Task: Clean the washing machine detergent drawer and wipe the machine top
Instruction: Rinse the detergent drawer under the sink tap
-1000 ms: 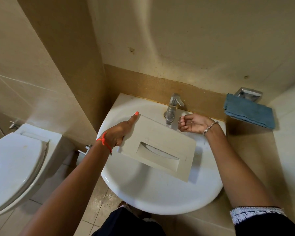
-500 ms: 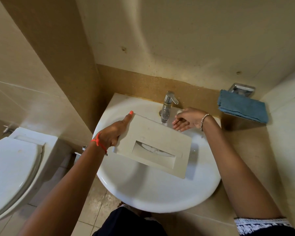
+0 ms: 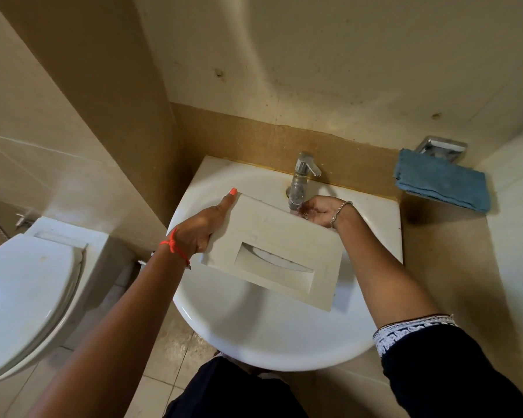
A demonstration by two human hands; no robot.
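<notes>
The cream detergent drawer [image 3: 280,236] hangs over the white sink [image 3: 254,333], its front panel with the recessed handle facing up. My left hand [image 3: 204,226] grips the drawer's left end, thumb along the top edge. My right hand [image 3: 317,211] is cupped palm-up under the chrome tap [image 3: 301,179], just past the drawer's far edge, holding nothing. The drawer's compartments are hidden under its front panel.
A folded blue cloth [image 3: 441,179] lies on a chrome wall holder [image 3: 443,146] right of the sink. A white toilet [image 3: 24,294] with its lid down stands at the left. Beige tiled walls close in behind and on both sides.
My right hand turned from palm-down at the tap's base to cupped palm-up under the spout. The left hand kept its grip on the drawer, which hardly moved.
</notes>
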